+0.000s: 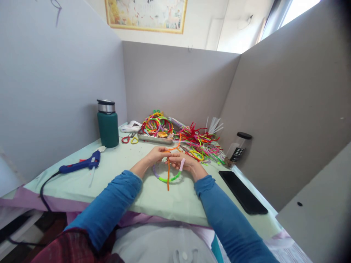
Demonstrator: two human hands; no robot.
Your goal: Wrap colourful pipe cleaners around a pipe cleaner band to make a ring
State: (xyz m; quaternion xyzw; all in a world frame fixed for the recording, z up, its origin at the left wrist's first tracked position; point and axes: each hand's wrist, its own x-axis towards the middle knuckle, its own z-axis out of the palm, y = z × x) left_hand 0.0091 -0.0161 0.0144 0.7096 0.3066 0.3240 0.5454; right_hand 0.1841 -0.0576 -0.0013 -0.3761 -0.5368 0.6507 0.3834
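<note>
Both my hands meet above the middle of the table, fingers closed together. Between them is a ring (pixel 170 179) wrapped in purple, green and pale pink fuzzy pipe cleaner; its far side is hidden behind my fingers. An orange pipe cleaner (pixel 168 179) crosses the ring, one end hanging down in front and the other bending up to the right. My left hand (pixel 157 155) pinches the orange pipe cleaner near the ring's top. With my right hand (pixel 186 162) I grip the ring at its upper right, fingertips close to my left ones.
Behind my hands, a metal tray (pixel 155 138) holds several colourful rings, beside a heap of pipe cleaners (pixel 196 137). A green bottle (pixel 108 128) and a blue glue gun (pixel 82 163) are left. At right lie a black phone (pixel 242 191) and a clear jar (pixel 238 149).
</note>
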